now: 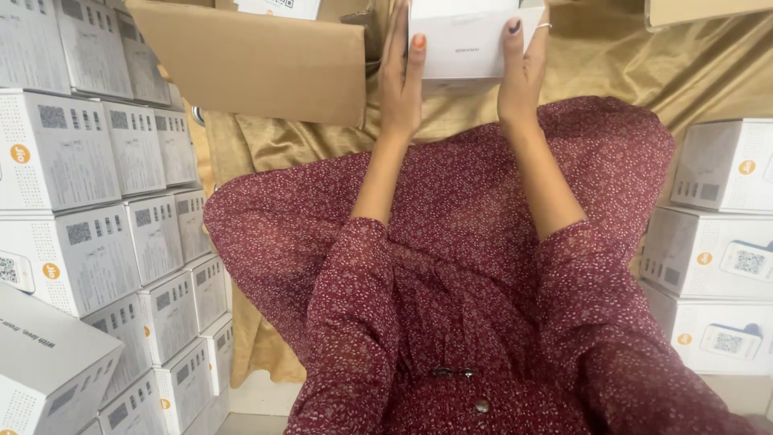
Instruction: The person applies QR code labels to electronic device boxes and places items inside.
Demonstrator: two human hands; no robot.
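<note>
A small white box (469,42) is held up at the top of the head view, between both hands. My left hand (400,76) grips its left side with an orange-painted thumbnail on the front face. My right hand (521,71) grips its right side, its thumbnail dark, a ring on one finger. Both forearms reach out from dark red floral sleeves over my lap, which is covered by the same patterned dress (467,266).
Stacks of white printed boxes (97,209) rise along the left. Three more white boxes (717,250) are stacked at the right. A brown cardboard carton flap (258,60) lies at the top left. Golden cloth (644,64) covers the floor ahead.
</note>
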